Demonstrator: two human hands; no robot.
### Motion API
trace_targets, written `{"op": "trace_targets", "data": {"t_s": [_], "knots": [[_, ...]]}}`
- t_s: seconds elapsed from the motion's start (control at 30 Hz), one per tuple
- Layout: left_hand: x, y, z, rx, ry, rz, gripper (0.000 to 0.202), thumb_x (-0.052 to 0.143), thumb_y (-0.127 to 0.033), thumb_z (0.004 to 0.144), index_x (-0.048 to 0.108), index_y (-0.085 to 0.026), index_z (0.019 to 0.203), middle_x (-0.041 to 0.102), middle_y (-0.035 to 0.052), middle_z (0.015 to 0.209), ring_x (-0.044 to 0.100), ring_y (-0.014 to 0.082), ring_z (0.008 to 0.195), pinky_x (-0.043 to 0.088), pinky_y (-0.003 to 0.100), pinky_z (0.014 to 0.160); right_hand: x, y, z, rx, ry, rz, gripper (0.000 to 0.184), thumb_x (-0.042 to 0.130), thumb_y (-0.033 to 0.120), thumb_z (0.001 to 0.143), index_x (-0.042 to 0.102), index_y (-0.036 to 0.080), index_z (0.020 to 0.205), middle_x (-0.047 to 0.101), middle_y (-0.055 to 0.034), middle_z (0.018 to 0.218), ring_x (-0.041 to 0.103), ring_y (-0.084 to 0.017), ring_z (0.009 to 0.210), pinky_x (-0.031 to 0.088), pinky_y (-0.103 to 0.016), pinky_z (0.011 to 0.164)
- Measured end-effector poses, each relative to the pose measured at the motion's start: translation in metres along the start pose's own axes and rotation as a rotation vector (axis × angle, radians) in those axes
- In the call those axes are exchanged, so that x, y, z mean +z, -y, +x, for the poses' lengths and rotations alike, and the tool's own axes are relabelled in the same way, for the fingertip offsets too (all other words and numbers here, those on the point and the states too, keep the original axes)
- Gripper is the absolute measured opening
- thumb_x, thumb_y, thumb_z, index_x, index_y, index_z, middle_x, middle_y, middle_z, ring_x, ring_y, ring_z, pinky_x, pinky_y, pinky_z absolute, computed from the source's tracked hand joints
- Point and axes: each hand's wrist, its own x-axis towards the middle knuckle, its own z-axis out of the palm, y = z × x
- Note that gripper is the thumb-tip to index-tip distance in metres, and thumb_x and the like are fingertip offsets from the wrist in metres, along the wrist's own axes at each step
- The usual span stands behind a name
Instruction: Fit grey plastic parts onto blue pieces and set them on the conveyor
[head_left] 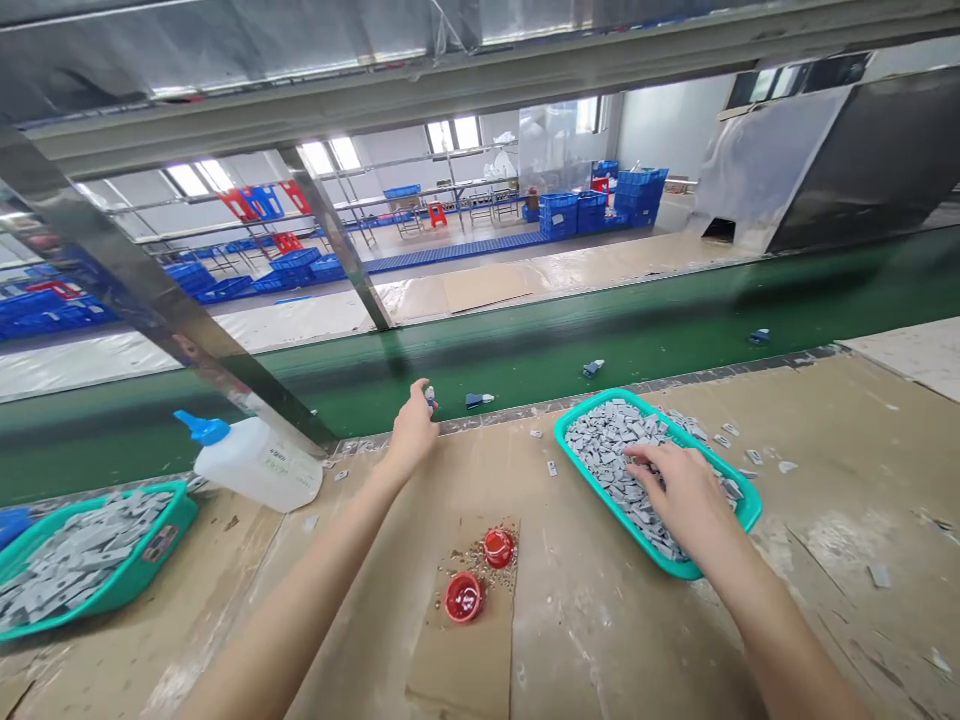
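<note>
My left hand reaches out to the edge of the green conveyor belt, its fingers pinched on a small grey and blue part. My right hand rests in a teal tray heaped with small grey flat pieces, fingers curled down among them. Whether it holds one is hidden. Three similar small parts lie spaced along the belt to the right.
A second teal tray of grey pieces sits at the left, beside a tipped white bottle with a blue nozzle. Two red caps rest on a cardboard piece near me. Blue crates stand beyond the belt. A slanted metal post crosses left.
</note>
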Motion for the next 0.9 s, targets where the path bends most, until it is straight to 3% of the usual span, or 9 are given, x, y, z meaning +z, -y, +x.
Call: {"op": "trace_targets", "data": {"t_s": [0.1, 0.23, 0.37, 0.5, 0.63, 0.77, 0.83, 0.9], "knots": [[0.009, 0.001, 0.022, 0.067, 0.060, 0.117, 0.052, 0.044, -0.003, 0.073, 0.041, -0.017, 0.123, 0.060, 0.0114, 0.090, 0.056, 0.0252, 0.080, 0.040, 0.038, 0.076, 0.003, 0.007, 0.017, -0.065, 0.030, -0.032, 0.027, 0.050, 0.028, 0.085, 0.065, 0.024, 0.107, 0.064, -0.0101, 0.094, 0.049, -0.030, 0.093, 0.042, -0.039, 0.075], [0.022, 0.002, 0.028, 0.135, 0.131, 0.198, 0.027, 0.042, -0.014, 0.082, 0.057, -0.019, 0.103, 0.060, 0.0120, 0.096, 0.057, 0.0253, 0.082, 0.041, 0.036, 0.075, 0.009, 0.018, 0.045, -0.150, 0.102, -0.053, 0.025, 0.055, 0.027, 0.084, 0.067, 0.024, 0.106, 0.064, -0.0103, 0.093, 0.048, -0.030, 0.098, 0.042, -0.037, 0.074], [0.031, 0.006, 0.025, 0.151, 0.127, 0.197, 0.026, 0.046, -0.029, 0.085, 0.059, -0.018, 0.105, 0.057, 0.0149, 0.108, 0.056, 0.0301, 0.093, 0.041, 0.040, 0.081, 0.020, 0.021, 0.060, -0.229, 0.163, -0.109, 0.024, 0.053, 0.020, 0.085, 0.067, 0.025, 0.105, 0.065, -0.0089, 0.089, 0.050, -0.027, 0.096, 0.042, -0.033, 0.072], [0.030, 0.007, 0.018, 0.129, 0.086, 0.132, 0.020, 0.049, -0.022, 0.083, 0.061, -0.016, 0.098, 0.053, 0.0181, 0.117, 0.049, 0.0345, 0.108, 0.039, 0.045, 0.087, 0.026, 0.020, 0.059, -0.236, 0.141, -0.159, 0.022, 0.046, 0.021, 0.089, 0.068, 0.025, 0.091, 0.065, -0.0084, 0.087, 0.050, -0.027, 0.096, 0.040, -0.031, 0.062], [0.020, -0.003, -0.001, 0.148, 0.007, -0.020, 0.017, 0.051, -0.024, 0.083, 0.059, -0.017, 0.096, 0.046, 0.0156, 0.130, 0.036, 0.0318, 0.124, 0.034, 0.043, 0.097, 0.015, 0.022, 0.051, -0.214, 0.066, -0.118, 0.023, 0.042, 0.026, 0.091, 0.064, 0.023, 0.088, 0.064, -0.0099, 0.090, 0.051, -0.028, 0.098, 0.040, -0.031, 0.059], [0.001, -0.016, -0.045, 0.090, -0.010, -0.233, 0.029, 0.046, -0.038, 0.086, 0.056, -0.015, 0.101, 0.062, 0.0137, 0.106, 0.059, 0.0244, 0.099, 0.046, 0.037, 0.084, -0.007, 0.037, 0.027, -0.135, 0.055, 0.276, 0.026, 0.039, 0.038, 0.092, 0.058, 0.021, 0.098, 0.065, -0.0103, 0.098, 0.059, -0.025, 0.086, 0.046, -0.036, 0.069], [-0.012, -0.020, -0.073, -0.006, 0.062, -0.496, 0.032, 0.046, -0.041, 0.086, 0.057, -0.013, 0.099, 0.066, 0.0126, 0.100, 0.063, 0.0212, 0.091, 0.049, 0.033, 0.078, -0.013, 0.051, 0.007, -0.065, 0.128, 0.607, 0.026, 0.044, 0.042, 0.089, 0.058, 0.022, 0.098, 0.065, -0.0097, 0.106, 0.061, -0.023, 0.088, 0.049, -0.034, 0.071], [-0.025, -0.024, -0.100, -0.169, 0.149, -0.877, 0.026, 0.057, -0.036, 0.081, 0.061, -0.013, 0.092, 0.068, 0.0101, 0.096, 0.064, 0.0175, 0.089, 0.049, 0.028, 0.078, -0.012, 0.066, -0.012, 0.012, 0.230, 0.862, 0.027, 0.053, 0.045, 0.084, 0.060, 0.021, 0.093, 0.066, -0.0096, 0.100, 0.062, -0.023, 0.089, 0.051, -0.032, 0.068]]}}
